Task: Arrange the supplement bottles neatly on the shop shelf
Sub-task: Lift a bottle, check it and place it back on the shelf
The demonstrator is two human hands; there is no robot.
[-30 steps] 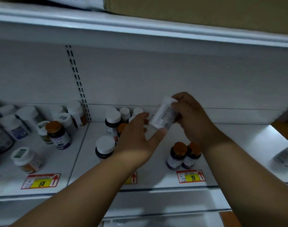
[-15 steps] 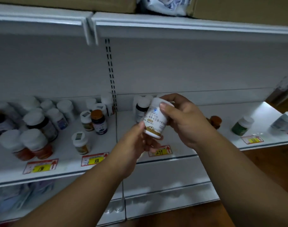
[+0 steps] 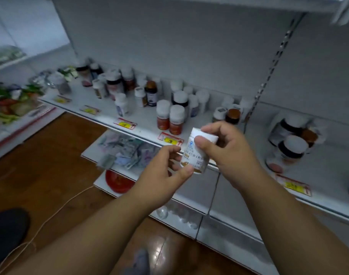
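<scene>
While the left hand [image 3: 165, 171] pinches the base of the white bottle [image 3: 197, 153] and the right hand [image 3: 225, 149] grips its cap, the bottle is held in the air, tilted, in front of the shelf [image 3: 147, 124] edge. I would turn the label forward, then set it upright in the bare gap at about one o'clock, beside the brown-capped bottle [image 3: 233, 115], without knocking neighbours.

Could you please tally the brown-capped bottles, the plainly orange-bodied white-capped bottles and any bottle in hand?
Dark bottles with brown caps: 3
Orange bottles with white caps: 2
White plastic bottle, gripped by left hand and right hand: 1
Total: 6
</scene>
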